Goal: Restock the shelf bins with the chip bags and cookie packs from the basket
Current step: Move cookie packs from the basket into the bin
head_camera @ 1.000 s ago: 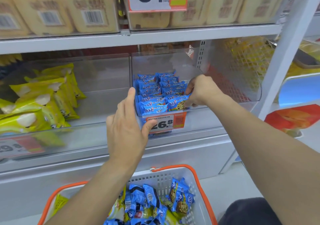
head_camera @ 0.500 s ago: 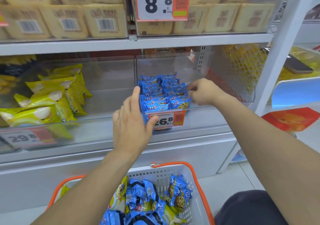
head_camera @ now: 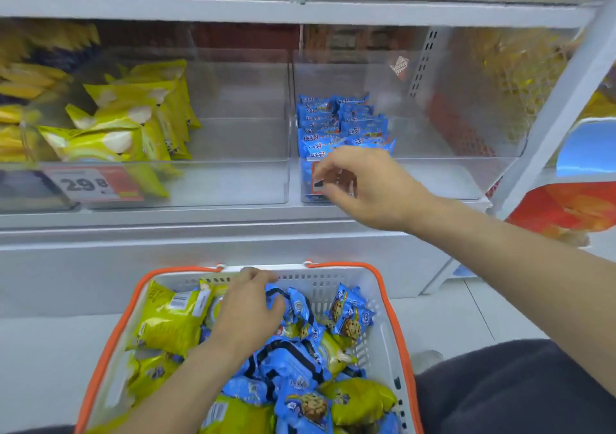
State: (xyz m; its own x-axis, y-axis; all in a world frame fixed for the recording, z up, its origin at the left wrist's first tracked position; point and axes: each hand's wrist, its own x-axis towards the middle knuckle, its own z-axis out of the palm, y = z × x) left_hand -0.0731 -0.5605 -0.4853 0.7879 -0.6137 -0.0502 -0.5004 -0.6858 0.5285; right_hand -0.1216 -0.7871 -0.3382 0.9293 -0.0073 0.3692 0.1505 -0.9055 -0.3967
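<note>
The left hand reaches into the basket, fingers curled over blue cookie packs beside yellow chip bags. The right hand hangs loosely curled, holding nothing, before the clear bin of stacked cookie packs.

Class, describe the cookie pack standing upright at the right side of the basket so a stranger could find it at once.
Start at the white basket with the orange rim, below the shelf. Along its right wall, near the far corner, one blue cookie pack stands upright, a chocolate-chip cookie pictured on its front. Unlike the blue packs heaped flat in the middle, it stands clear of the left hand.
</note>
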